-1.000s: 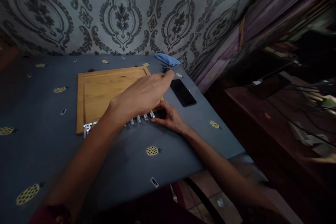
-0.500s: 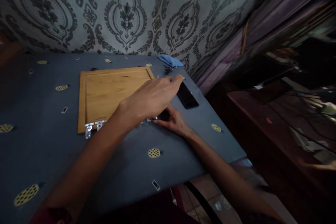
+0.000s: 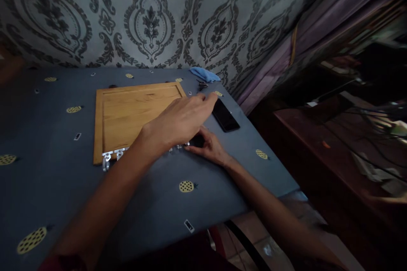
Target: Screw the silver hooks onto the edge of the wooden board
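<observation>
A rectangular wooden panel point(image 3: 127, 114) lies flat on the tabletop point(image 3: 149, 224), toward its far side and in front of the patterned wall point(image 3: 149, 21); the wood is honey-coloured with a faint grain, a flat field set inside a raised border, and a small darker mark shows near the far edge; the left-hand border looks darker along its inner groove. Along the near edge runs a shiny metal hook rail point(image 3: 114, 152), its silvery hooks jutting past the wood; two show clearly at the left end, a few tips at the right, and the left forearm hides the stretch between. The left hand point(image 3: 184, 118) arches over the panel's right part, palm down; its fingertips are mostly out of sight, so I cannot tell whether they grip anything. The right hand point(image 3: 210, 146) is at the near right corner, thumb and fingers curved apart, the thumb tip by the last hook; whether they clasp the corner, I cannot tell. A black smartphone point(image 3: 225, 115) lies just right of the hands; a blue cloth point(image 3: 205, 74) lies beyond it.
</observation>
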The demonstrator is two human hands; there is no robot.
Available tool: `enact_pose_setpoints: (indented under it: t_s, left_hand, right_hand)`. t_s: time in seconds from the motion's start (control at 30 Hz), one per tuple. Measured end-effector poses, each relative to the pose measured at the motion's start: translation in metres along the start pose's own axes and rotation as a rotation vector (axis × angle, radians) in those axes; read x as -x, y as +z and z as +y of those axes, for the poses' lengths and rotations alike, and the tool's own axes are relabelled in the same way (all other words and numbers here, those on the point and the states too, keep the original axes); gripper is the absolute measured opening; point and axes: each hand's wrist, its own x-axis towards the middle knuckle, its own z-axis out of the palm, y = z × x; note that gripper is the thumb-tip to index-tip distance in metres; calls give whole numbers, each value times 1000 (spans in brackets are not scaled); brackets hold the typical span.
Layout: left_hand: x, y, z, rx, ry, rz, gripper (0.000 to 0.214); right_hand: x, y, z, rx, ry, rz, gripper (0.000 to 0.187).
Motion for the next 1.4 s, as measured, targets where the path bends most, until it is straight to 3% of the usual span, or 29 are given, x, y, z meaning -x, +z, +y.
enact_pose_setpoints:
  t_s: [0.17, 0.4, 0.67, 0.8, 1.0, 1.13, 1.23, 1.4]
  left_hand:
    - [-2, 7, -5, 1, 56, 66, 24]
    - [-6, 12, -9, 27, 98, 4, 16]
    - [-18, 21, -7, -10, 14, 99, 22]
    - [-23, 33, -8, 260, 39, 191, 27]
    - [-35, 69, 8, 717, 28, 501, 9]
    - [-38, 82, 13, 950, -22, 624, 20]
    - [-39, 80, 9, 1123, -33, 600, 24]
    - [-37, 68, -1, 1374, 26, 404, 11]
  right_hand:
    - [1, -2, -1, -1, 2, -19, 46]
    - [1, 0, 0, 37, 49, -12, 49]
    - [0, -1, -1, 14, 25, -29, 43]
    - [-1, 0, 0, 44, -6, -21, 39]
    - [-2, 5, 6, 71, -89, -6, 43]
    - [-4, 4, 7, 55, -114, -24, 43]
    - [-5, 0, 2, 7, -111, -72, 44]
    - [-6, -7, -8, 7, -40, -104, 44]
